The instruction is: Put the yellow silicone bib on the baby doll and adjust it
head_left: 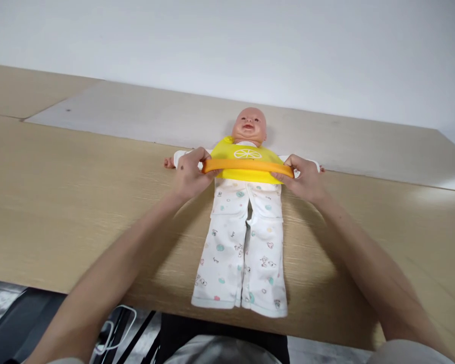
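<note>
A baby doll (249, 124) lies on its back with its head away from me and its arms spread out. It wears white printed clothes (227, 253) and, over its chest, a yellow bib (246, 153) with a white citrus-slice print. The bib's lower edge is an orange catch pocket (248, 165). My left hand (192, 173) pinches the pocket's left end between thumb and fingers. At its right end my right hand (302, 176) grips in the same way. The pocket is stretched sideways between both hands, above the doll's belly.
The doll rests on a wooden table (79, 202) with a grey panel (136, 111) along its back, against a white wall (227, 45). Below the front edge at the left are a dark chair-like object (23, 323) and a white cable (131, 323).
</note>
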A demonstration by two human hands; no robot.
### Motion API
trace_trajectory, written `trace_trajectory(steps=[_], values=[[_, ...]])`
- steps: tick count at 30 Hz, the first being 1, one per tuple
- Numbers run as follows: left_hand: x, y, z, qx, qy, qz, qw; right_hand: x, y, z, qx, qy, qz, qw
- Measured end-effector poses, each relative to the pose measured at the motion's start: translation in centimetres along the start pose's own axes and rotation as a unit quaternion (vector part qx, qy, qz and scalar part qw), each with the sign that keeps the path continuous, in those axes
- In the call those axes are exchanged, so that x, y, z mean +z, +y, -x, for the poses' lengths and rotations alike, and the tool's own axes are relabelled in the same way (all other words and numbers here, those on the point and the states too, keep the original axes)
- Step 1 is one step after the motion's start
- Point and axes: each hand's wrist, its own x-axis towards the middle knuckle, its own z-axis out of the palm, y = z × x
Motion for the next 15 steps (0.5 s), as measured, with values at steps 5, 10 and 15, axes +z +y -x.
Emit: trace_trajectory(steps=[5,10,15], values=[[0.9,-1.7,0.6,0.075,0.011,0.030,0.997,0.5,0.8,0.3,-0.027,0.005,0.047,0.999],[2.2,-3.5,1.9,0.177,0.024,-0.035,0.983,1.8,2.0,1.5,-0.151,0.043,0.159,0.975],[2.6,-4.2,2.6,0.243,0.034,-0.094,0.965,2.3,2.6,2.3,-0.221,0.068,0.230,0.945]])
